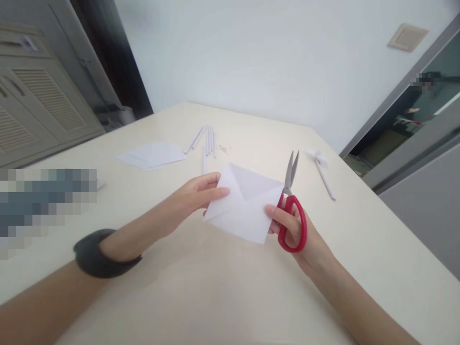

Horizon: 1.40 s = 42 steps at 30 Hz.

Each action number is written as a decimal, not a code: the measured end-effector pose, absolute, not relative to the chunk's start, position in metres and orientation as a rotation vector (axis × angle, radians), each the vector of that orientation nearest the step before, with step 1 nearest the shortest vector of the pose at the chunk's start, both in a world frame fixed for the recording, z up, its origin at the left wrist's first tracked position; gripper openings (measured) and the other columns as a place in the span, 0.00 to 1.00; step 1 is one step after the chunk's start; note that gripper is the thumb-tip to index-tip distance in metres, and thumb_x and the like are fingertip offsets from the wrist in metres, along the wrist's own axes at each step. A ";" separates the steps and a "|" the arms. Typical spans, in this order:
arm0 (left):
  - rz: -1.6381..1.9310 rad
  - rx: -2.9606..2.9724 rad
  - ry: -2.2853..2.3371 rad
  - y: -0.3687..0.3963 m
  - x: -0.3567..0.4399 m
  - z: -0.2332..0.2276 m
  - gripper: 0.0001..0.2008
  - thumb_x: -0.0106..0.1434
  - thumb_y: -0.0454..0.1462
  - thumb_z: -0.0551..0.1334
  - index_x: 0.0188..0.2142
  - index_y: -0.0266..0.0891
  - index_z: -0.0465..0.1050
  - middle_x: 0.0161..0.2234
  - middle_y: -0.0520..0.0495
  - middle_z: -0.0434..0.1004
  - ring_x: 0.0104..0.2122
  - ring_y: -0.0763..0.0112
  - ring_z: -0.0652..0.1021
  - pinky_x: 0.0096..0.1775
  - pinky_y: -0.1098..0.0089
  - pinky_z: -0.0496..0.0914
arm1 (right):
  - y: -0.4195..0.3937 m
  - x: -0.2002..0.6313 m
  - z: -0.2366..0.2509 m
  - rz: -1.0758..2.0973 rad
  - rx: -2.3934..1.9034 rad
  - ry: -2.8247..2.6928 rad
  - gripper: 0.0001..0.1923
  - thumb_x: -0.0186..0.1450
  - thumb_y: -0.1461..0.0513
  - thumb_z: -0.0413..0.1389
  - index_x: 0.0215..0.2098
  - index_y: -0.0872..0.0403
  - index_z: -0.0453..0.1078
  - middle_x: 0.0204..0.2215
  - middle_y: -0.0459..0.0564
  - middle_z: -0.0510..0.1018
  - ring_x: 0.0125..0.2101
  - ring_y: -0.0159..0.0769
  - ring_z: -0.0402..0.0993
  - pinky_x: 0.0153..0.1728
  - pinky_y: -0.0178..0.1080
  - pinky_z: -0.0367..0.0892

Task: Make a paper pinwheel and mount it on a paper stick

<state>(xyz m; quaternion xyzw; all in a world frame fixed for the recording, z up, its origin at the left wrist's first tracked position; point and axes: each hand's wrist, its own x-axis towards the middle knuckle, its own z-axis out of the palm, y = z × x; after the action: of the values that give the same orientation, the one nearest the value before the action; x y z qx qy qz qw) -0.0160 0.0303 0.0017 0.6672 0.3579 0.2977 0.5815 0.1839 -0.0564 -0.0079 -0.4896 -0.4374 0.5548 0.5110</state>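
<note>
A white folded paper (pixel 244 206), creased into triangular flaps, is hovering tilted above the cream table. Red-handled scissors (pixel 292 211) are pointing away beside its right edge, grey blades slightly parted, handles touching the sheet.

No lettering, label, brand or number can be read anywhere (the paper sheets look blank, though the view is soft).

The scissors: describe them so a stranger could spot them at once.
On the cream table, look near the middle where two hands hold a folded white paper. The scissors sit in the right hand, blades pointing away. Their red handles are the only bright colour among white paper pieces.
</note>
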 end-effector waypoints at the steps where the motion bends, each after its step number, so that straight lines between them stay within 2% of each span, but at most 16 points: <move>1: 0.661 1.549 0.806 0.029 -0.015 0.002 0.06 0.60 0.40 0.58 0.34 0.41 0.69 0.27 0.52 0.66 0.25 0.74 0.67 0.26 0.74 0.61 | -0.057 0.184 -0.006 1.341 -1.168 -1.031 0.15 0.61 0.57 0.56 0.22 0.54 0.58 0.18 0.40 0.59 0.23 0.29 0.56 0.27 0.35 0.53; 4: 0.536 1.556 0.744 0.027 -0.015 0.005 0.06 0.60 0.39 0.59 0.31 0.39 0.70 0.25 0.53 0.64 0.24 0.75 0.64 0.25 0.74 0.58 | -0.058 0.185 0.000 1.364 -1.191 -0.969 0.15 0.62 0.57 0.56 0.22 0.54 0.59 0.19 0.41 0.60 0.25 0.30 0.58 0.29 0.36 0.55; 6: 0.516 1.585 0.767 0.026 -0.016 0.006 0.10 0.60 0.41 0.59 0.26 0.37 0.70 0.22 0.53 0.62 0.23 0.75 0.62 0.25 0.72 0.57 | -0.058 0.185 0.002 1.348 -1.207 -0.942 0.15 0.62 0.58 0.56 0.21 0.54 0.59 0.19 0.41 0.60 0.25 0.30 0.58 0.30 0.36 0.56; 13: 0.558 1.599 0.790 0.025 -0.017 0.002 0.14 0.61 0.44 0.57 0.26 0.37 0.70 0.21 0.53 0.62 0.22 0.76 0.63 0.25 0.72 0.56 | -0.061 0.183 0.003 1.333 -1.212 -0.907 0.16 0.62 0.57 0.56 0.19 0.54 0.60 0.19 0.42 0.62 0.26 0.31 0.59 0.31 0.37 0.57; 22: 0.491 1.580 0.816 0.020 -0.011 0.005 0.12 0.58 0.43 0.61 0.25 0.37 0.72 0.23 0.50 0.71 0.22 0.74 0.66 0.25 0.71 0.58 | -0.063 0.181 0.003 1.242 -1.147 -0.804 0.18 0.62 0.58 0.55 0.18 0.54 0.60 0.19 0.42 0.61 0.26 0.30 0.58 0.31 0.35 0.58; 27: 0.602 1.481 0.777 0.019 -0.010 0.000 0.15 0.60 0.42 0.59 0.21 0.36 0.68 0.19 0.54 0.64 0.20 0.77 0.63 0.25 0.72 0.56 | -0.064 0.180 0.003 1.296 -1.127 -0.773 0.16 0.63 0.58 0.54 0.20 0.54 0.61 0.19 0.41 0.60 0.26 0.30 0.58 0.32 0.35 0.58; 30: 0.616 1.479 0.775 0.018 -0.009 -0.001 0.15 0.59 0.41 0.60 0.20 0.36 0.67 0.19 0.54 0.64 0.20 0.78 0.61 0.25 0.72 0.56 | -0.064 0.178 0.002 1.298 -1.154 -0.755 0.17 0.63 0.57 0.55 0.19 0.54 0.59 0.19 0.42 0.60 0.26 0.30 0.57 0.33 0.35 0.58; 36: 0.485 1.507 0.731 0.013 -0.006 -0.006 0.18 0.61 0.44 0.58 0.20 0.35 0.69 0.19 0.51 0.67 0.20 0.75 0.65 0.25 0.72 0.59 | -0.067 0.174 0.000 1.287 -1.135 -0.759 0.18 0.63 0.57 0.55 0.19 0.54 0.58 0.19 0.41 0.59 0.25 0.30 0.56 0.29 0.35 0.56; 42: 0.500 1.605 0.855 0.009 -0.003 -0.010 0.18 0.60 0.45 0.58 0.19 0.36 0.68 0.19 0.51 0.69 0.21 0.74 0.68 0.24 0.73 0.61 | -0.063 0.172 -0.010 1.297 -1.138 -0.796 0.15 0.62 0.57 0.55 0.22 0.53 0.59 0.20 0.42 0.60 0.25 0.31 0.55 0.27 0.36 0.54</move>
<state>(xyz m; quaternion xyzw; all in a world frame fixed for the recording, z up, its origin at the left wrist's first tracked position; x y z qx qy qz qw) -0.0032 0.0090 -0.0100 0.6887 0.3668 0.2146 0.5875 0.1715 -0.0634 -0.0100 -0.4870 -0.3410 0.5554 0.5815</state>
